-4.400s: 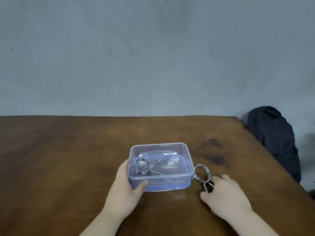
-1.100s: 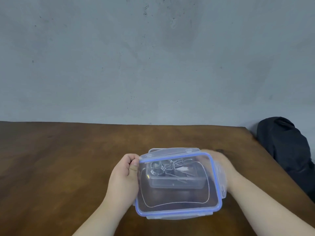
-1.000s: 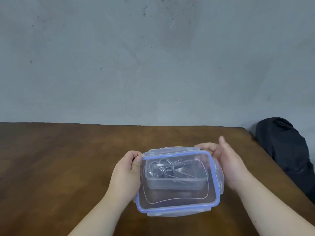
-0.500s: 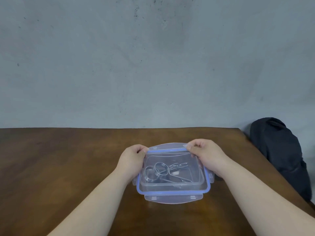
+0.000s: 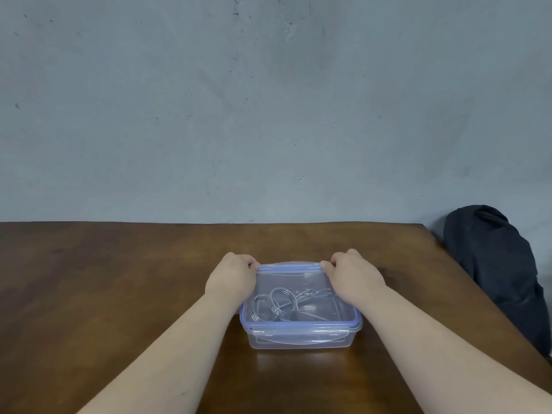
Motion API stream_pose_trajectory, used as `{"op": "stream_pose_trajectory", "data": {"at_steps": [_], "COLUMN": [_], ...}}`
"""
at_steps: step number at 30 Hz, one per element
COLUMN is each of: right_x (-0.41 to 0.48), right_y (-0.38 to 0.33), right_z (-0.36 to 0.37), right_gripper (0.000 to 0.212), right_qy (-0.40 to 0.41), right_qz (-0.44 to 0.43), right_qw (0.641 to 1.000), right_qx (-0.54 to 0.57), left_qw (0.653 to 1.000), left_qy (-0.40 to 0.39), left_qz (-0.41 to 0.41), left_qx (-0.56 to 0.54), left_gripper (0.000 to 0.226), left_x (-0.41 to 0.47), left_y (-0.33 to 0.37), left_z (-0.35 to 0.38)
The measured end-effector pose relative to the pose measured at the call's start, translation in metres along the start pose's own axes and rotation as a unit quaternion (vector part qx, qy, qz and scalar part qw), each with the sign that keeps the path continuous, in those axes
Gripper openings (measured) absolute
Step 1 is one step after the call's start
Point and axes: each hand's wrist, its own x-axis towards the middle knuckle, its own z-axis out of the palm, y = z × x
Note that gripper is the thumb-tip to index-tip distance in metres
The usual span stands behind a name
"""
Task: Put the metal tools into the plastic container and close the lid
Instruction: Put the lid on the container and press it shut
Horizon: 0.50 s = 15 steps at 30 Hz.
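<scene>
A clear plastic container (image 5: 301, 339) stands on the brown wooden table (image 5: 119, 279). Its clear lid with a blue rim (image 5: 298, 324) lies flat on top of it. Through the lid I see the metal tools (image 5: 280, 303), wire rings with thin handles, lying inside. My left hand (image 5: 233, 277) presses on the lid's far left corner with fingers curled. My right hand (image 5: 352, 277) presses on the far right corner the same way. The near clip flap hangs down at the front; the far flap is hidden by the lid and my hands.
A dark bag (image 5: 495, 273) leans against the grey wall beyond the table's right edge. The table's far edge meets the wall behind the container.
The lid was held tilted over the container, then came down flat onto it. Both hands slid to the far corners and the container sits a little nearer to me.
</scene>
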Motion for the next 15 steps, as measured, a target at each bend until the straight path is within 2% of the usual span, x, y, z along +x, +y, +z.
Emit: {"op": "stream_pose_trajectory", "data": {"at_steps": [8,12,15], "right_x": [0.001,-0.001,-0.003], "right_y": [0.007,0.011,0.017], "right_z": [0.001,0.003,0.003], "right_gripper": [0.040,0.036,0.035], "right_qy": [0.002,-0.026,-0.049], "right_qz": [0.002,0.031,0.071], "right_qw": [0.998,0.977,0.938], "right_qx": [0.065,0.208,0.336], "left_qw": [0.999,0.997,0.992], "left_qy": [-0.034,-0.032,-0.026], "left_qz": [-0.006,-0.028,-0.050], "left_qx": [-0.017,-0.069,-0.115], "left_gripper": [0.026,0.024,0.024], "left_x": [-0.004,-0.009,-0.012], "left_y": [0.001,0.000,-0.001], "left_z": [-0.002,-0.002,0.000]}}
